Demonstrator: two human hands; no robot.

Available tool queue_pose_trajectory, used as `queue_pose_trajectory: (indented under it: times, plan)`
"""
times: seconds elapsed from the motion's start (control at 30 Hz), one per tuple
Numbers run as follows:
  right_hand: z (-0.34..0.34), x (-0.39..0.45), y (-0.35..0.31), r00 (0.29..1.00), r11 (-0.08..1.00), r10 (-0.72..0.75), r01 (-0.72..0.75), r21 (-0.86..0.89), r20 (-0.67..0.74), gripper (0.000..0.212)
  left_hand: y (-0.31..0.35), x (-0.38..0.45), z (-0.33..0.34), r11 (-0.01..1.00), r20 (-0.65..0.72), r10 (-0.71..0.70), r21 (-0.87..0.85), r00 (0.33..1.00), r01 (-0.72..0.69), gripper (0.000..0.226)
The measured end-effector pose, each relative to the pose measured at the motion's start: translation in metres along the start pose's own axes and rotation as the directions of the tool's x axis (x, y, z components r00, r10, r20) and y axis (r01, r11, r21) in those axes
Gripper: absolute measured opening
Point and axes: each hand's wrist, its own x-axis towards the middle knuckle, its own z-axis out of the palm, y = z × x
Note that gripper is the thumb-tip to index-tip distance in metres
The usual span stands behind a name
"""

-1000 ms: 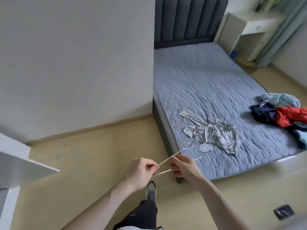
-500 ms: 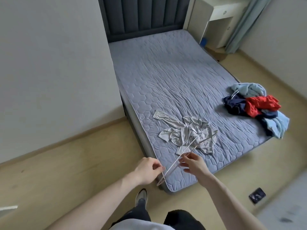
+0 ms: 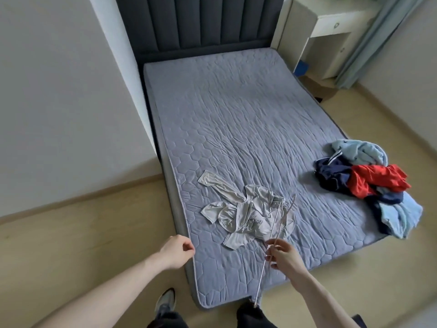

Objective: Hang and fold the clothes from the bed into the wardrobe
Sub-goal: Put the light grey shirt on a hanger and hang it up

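A crumpled silver-grey garment (image 3: 246, 214) lies near the foot of the bed (image 3: 236, 114), which has a quilted grey-blue cover. My right hand (image 3: 282, 254) pinches a thin metal wire hanger (image 3: 274, 233) just in front of that garment, the hanger reaching out over it. My left hand (image 3: 176, 250) hovers by the bed's near-left edge, fingers loosely curled, holding nothing. A pile of clothes (image 3: 369, 183) in light blue, navy and red sits at the bed's right edge.
A dark padded headboard (image 3: 201, 27) stands at the far end. A white bedside desk (image 3: 331, 31) and a blue-grey curtain (image 3: 369, 39) are at the far right. A white wall (image 3: 59, 91) runs along the left. My shoe (image 3: 165, 304) stands on the wooden floor.
My left hand has let go of the hanger and drawn off to the left. My right hand alone now holds it, and I have come closer to the bed.
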Motion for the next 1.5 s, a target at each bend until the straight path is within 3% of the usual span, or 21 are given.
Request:
queue_pose_trajectory:
  times: [0.23, 0.37, 0.5, 0.7, 0.93, 0.97, 1.03, 1.17, 1.27, 1.4, 1.5]
  plan:
    - [-0.099, 0.078, 0.003, 0.997, 0.993, 0.021, -0.013, -0.115, 0.076, 0.026, 0.081, 0.083, 0.065, 0.979, 0.008, -0.204, -0.01, 0.979, 0.204, 0.018]
    - [-0.129, 0.141, 0.013, 0.998, 0.973, -0.032, 0.041, -0.226, 0.045, 0.034, 0.121, 0.162, 0.096, 0.981, -0.014, -0.194, 0.003, 0.981, 0.194, 0.009]
    - [-0.139, 0.192, 0.035, 0.998, 0.976, -0.034, 0.043, -0.214, 0.046, 0.034, 0.145, 0.228, 0.132, 0.984, 0.005, -0.178, 0.018, 0.984, 0.178, 0.001]
    - [-0.136, 0.282, 0.092, 0.997, 0.987, -0.073, 0.066, -0.149, -0.039, 0.037, 0.131, 0.35, 0.207, 0.957, 0.047, -0.268, -0.102, 0.962, 0.271, 0.012]
    - [-0.119, 0.342, 0.147, 0.993, 0.989, -0.087, 0.076, -0.128, -0.077, 0.034, 0.097, 0.444, 0.278, 0.854, 0.156, -0.391, -0.306, 0.907, 0.421, 0.047]
    - [-0.117, 0.345, 0.152, 0.993, 0.988, -0.091, 0.08, -0.133, -0.077, 0.035, 0.095, 0.448, 0.281, 0.823, 0.18, -0.408, -0.352, 0.895, 0.446, 0.052]
    - [-0.114, 0.351, 0.163, 0.993, 0.987, -0.089, 0.078, -0.143, -0.074, 0.037, 0.096, 0.452, 0.282, 0.768, 0.159, -0.442, -0.441, 0.883, 0.464, 0.04]
    - [-0.112, 0.351, 0.167, 0.989, 0.983, -0.114, 0.098, -0.153, -0.094, 0.04, 0.103, 0.431, 0.263, 0.736, -0.071, -0.48, -0.575, 0.875, 0.357, 0.057]
    - [-0.112, 0.333, 0.155, 0.984, 0.983, -0.133, 0.114, -0.146, -0.122, 0.039, 0.118, 0.386, 0.227, 0.692, -0.064, -0.475, -0.644, 0.877, 0.328, 0.033]
    - [-0.118, 0.291, 0.117, 0.974, 0.984, -0.135, 0.109, -0.144, -0.181, 0.035, 0.147, 0.294, 0.153, 0.727, -0.142, -0.289, -0.676, 0.947, 0.12, 0.016]
    - [-0.12, 0.248, 0.08, 0.967, 0.978, -0.18, 0.156, -0.14, -0.183, 0.027, 0.165, 0.22, 0.092, 0.829, -0.295, -0.09, -0.551, 0.951, -0.092, 0.011]
